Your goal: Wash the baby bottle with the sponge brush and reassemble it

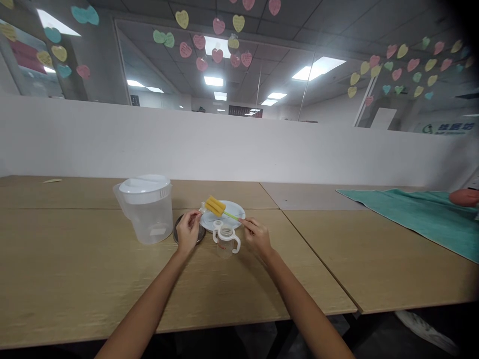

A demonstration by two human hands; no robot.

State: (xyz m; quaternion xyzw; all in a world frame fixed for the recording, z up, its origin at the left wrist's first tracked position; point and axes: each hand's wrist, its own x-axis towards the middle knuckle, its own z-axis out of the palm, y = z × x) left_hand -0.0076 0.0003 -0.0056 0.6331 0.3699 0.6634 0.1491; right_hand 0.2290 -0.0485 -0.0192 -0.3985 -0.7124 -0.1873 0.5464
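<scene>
My right hand (256, 235) is closed on the green handle of a sponge brush (215, 206), whose yellow head is tilted above a white plate (235, 209). On the other side, my left hand (189, 230) pinches a small clear piece (202, 207) close to the yellow head. Between my hands stands a clear bottle (225, 245) with two white handles and an open top. A white ring-shaped part (217, 225) is just behind it. Partly under my left hand lies a dark round lid or dish (201, 235).
A large translucent pitcher (151, 219) with a white lid stands left of my left hand. A teal cloth (415, 214) covers the far right of the table (93, 279). A white wall rises behind.
</scene>
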